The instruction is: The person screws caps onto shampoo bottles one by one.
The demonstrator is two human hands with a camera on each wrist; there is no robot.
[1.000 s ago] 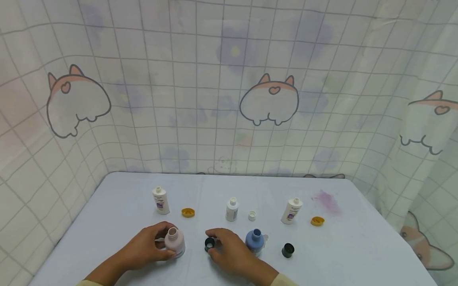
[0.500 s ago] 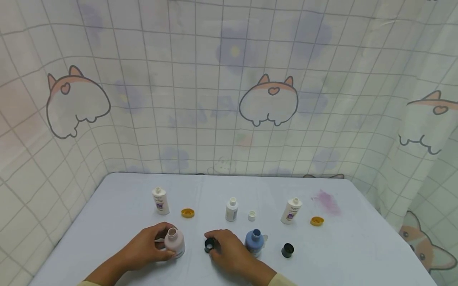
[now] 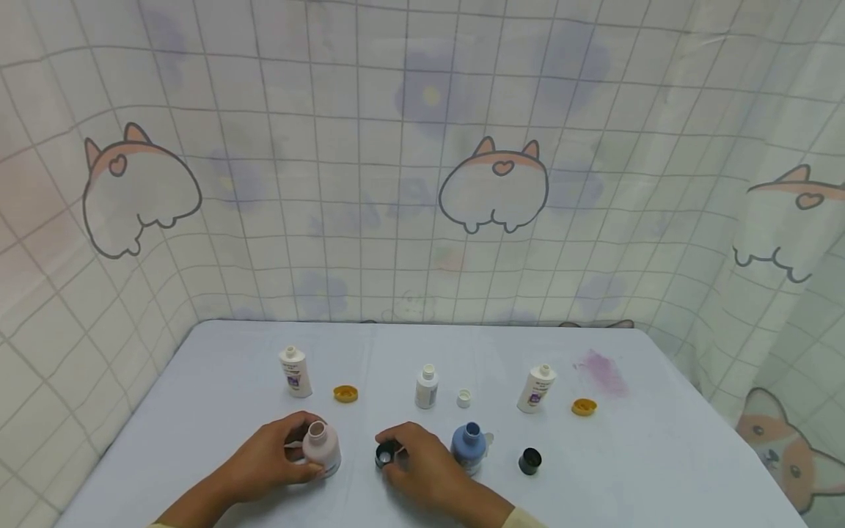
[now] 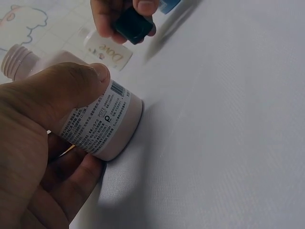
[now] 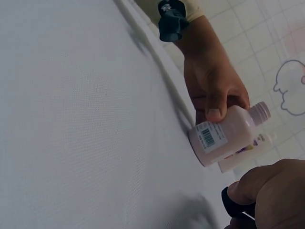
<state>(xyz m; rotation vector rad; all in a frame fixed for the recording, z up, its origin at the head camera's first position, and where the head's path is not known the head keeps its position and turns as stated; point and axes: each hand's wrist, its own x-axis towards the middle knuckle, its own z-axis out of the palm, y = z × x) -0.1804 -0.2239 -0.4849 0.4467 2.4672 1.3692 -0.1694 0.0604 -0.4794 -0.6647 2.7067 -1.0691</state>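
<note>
My left hand grips a pale pink bottle, thumb on the near side. The bottle stands upright on the table with its neck uncapped; in the left wrist view its printed label and threaded neck show. Between thumb and fingers, my right hand pinches a black cap, hollow side up, a short way right of the pink bottle. That same cap appears dark green in the left wrist view. Just beyond the right hand stands an uncapped blue bottle.
A second black cap lies right of the blue bottle. Farther back stand a left white bottle, a small white bottle and a right white bottle, all uncapped. Two yellow caps and a small white cap lie among them.
Both hands keep their holds almost unmoved. The black cap and right fingertips have shifted very slightly; the whole scene drifts a little left with the head.
</note>
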